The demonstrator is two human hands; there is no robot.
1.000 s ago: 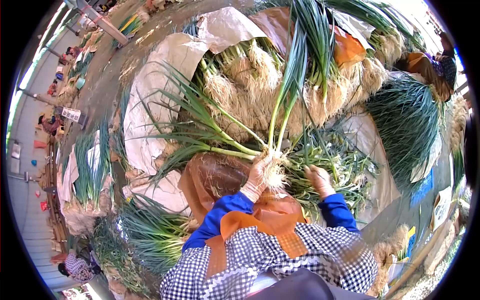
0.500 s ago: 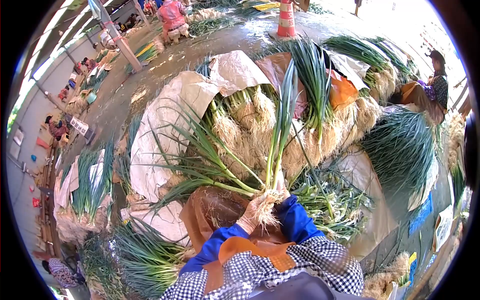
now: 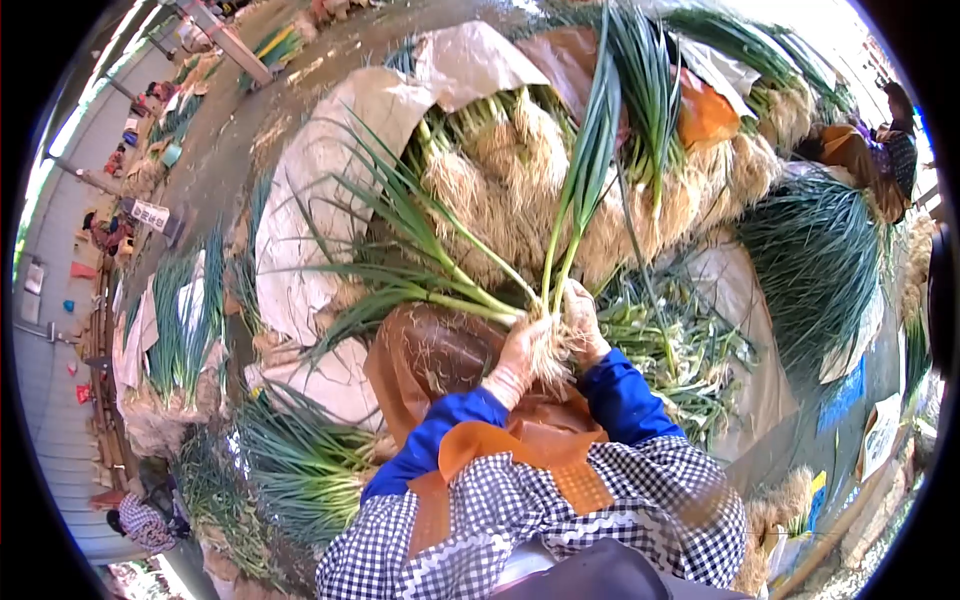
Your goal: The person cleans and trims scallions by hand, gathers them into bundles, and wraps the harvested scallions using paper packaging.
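A splayed clump of green onions point(image 3: 455, 275) stands over my lap, with its pale, stringy roots point(image 3: 548, 350) hanging down. My left hand point(image 3: 517, 358) is closed around the root end from the left side. On the right, my right hand point(image 3: 582, 322) has its fingers closed on the white stalk bases beside the roots. Some stalks lean left and others point up and away. Beneath the hands, a brown apron point(image 3: 430, 345) covers my knees, with root scraps on it.
Ahead lies a big pile of rooted green onions point(image 3: 510, 150) partly under tan sheeting point(image 3: 320, 210). Loose trimmed leaves point(image 3: 680, 345) lie right of my lap. More onions point(image 3: 300, 470) are at the lower left, and a dark green heap point(image 3: 810, 270) at the right, near a seated person point(image 3: 890, 155).
The view has tipped downward, so the pile sits higher. My right hand, earlier mostly behind the roots, now shows plainly at the stalk bases, and the clump's roots are more spread.
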